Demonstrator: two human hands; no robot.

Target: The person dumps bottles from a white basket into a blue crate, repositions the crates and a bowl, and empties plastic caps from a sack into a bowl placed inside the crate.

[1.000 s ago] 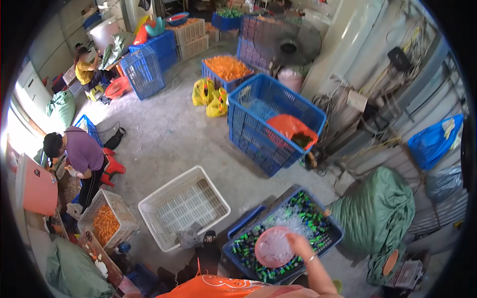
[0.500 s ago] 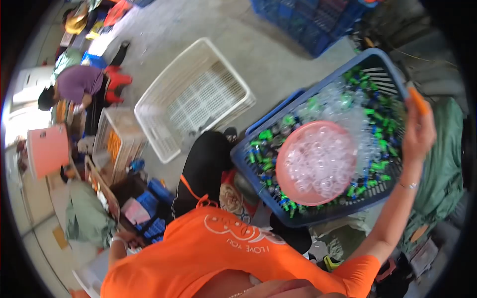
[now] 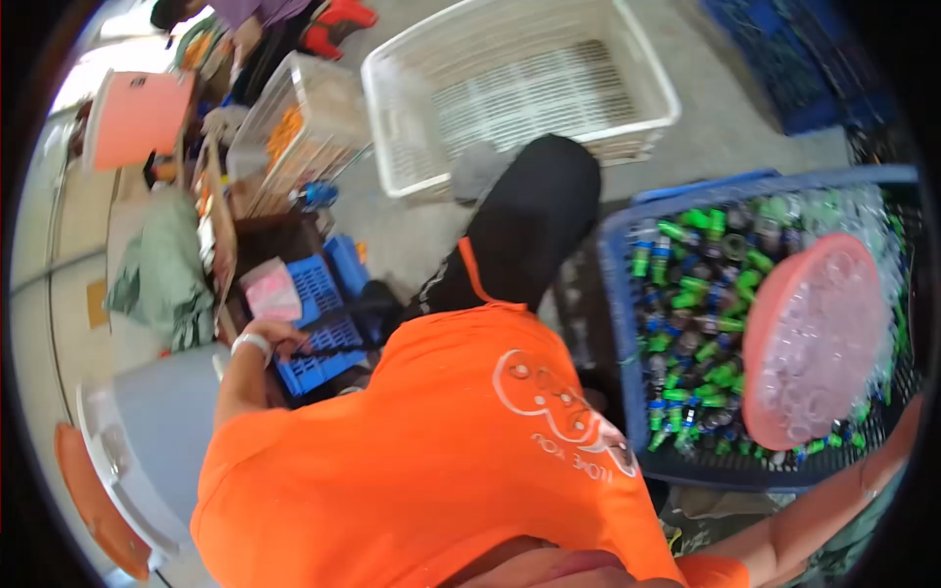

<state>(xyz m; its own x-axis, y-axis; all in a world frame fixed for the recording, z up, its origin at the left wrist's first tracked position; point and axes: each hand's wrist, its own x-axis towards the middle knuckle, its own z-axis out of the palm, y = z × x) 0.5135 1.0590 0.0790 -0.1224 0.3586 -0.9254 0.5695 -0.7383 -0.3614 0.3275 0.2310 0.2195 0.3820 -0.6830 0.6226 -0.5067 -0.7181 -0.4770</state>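
My left hand (image 3: 279, 338), with a white band at the wrist, is low on the left beside a blue slatted basket (image 3: 319, 353). Its fingers curl at a black strap (image 3: 343, 345) that crosses the basket. My right forearm (image 3: 833, 524) reaches along the near side of a large dark-blue crate (image 3: 619, 323); the hand itself is beyond the right edge of the view. Small green-and-dark plastic pieces (image 3: 691, 338) fill much of the crate. A pink basin (image 3: 760, 372) of clear, rounded plastic pieces (image 3: 828, 338) rests on them.
A large white crate (image 3: 387, 147) stands ahead, past my black-clad knee (image 3: 559, 176). Left of it is a smaller crate (image 3: 333, 108) with orange pieces. Another person (image 3: 265, 10) is at the far left. Blue crates (image 3: 774, 59) are stacked at the upper right. A grey-white container (image 3: 147, 431) stands lower left.
My view has swung left, so the blue crate and basin now sit farther right. My right hand, earlier at the crate's far rim with something orange, has left the view.
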